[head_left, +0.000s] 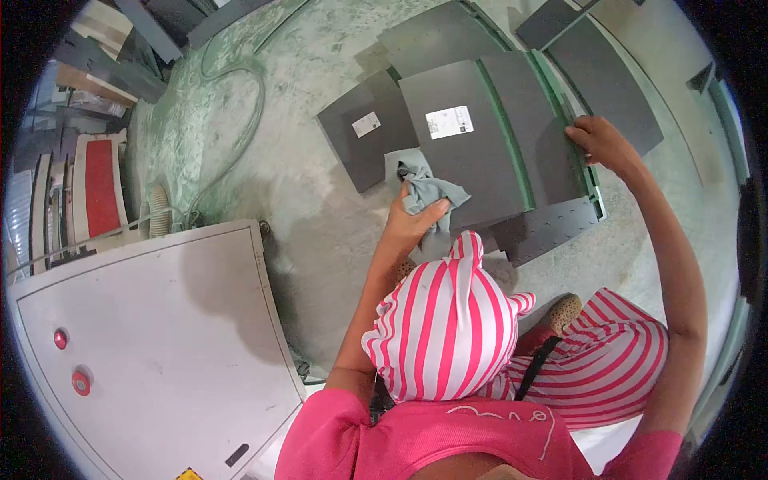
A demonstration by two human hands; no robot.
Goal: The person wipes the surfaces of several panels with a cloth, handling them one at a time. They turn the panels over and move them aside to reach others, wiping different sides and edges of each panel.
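My left hand (pixel 418 218) is closed around a crumpled grey-green cloth (pixel 424 178), which lies against the lower left edge of a dark grey panel (pixel 472 172). This panel has green strips and a white label (pixel 450 122). My right hand (pixel 600 142) grips the panel's right-hand edge, with fingertips partly hidden there. Another dark panel (pixel 360 148) with a smaller white label sticks out on the left beneath it. More dark panels (pixel 440 40) lie at the back, and one with raised dots (pixel 552 230) shows under the near edge.
A white metal cabinet (pixel 160 344) with red buttons stands at the lower left. A hose (pixel 260 96) runs over the concrete floor (pixel 296 192). Stacked boards (pixel 100 184) are at the far left. Pink-and-white striped cloth (pixel 448 328) covers rounded shapes close to my body.
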